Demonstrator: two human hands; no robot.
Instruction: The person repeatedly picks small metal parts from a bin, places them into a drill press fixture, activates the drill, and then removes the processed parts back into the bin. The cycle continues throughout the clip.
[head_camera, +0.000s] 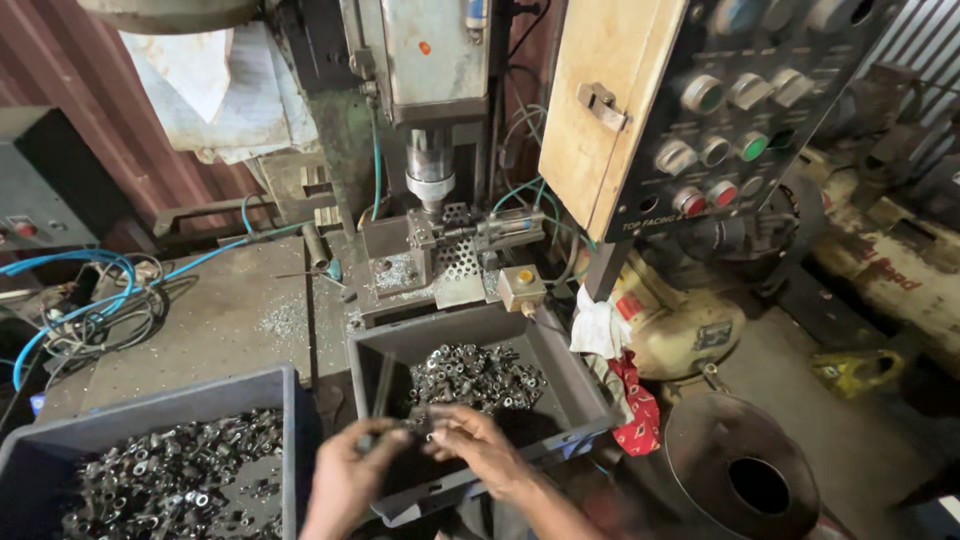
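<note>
Both hands, left hand (350, 475) and right hand (478, 445), pinch one small blurred metal part (418, 425) over the middle grey bin (570, 385) of nuts (478, 375), below the press (430, 165), with a second bin (150, 410) left

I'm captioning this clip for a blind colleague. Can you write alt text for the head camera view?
Two bare hands, left hand and right hand, meet over a grey bin of small metal parts, pinching a thin metal rod. Behind stands a press machine; a second bin of parts sits lower left, a button panel upper right.
</note>
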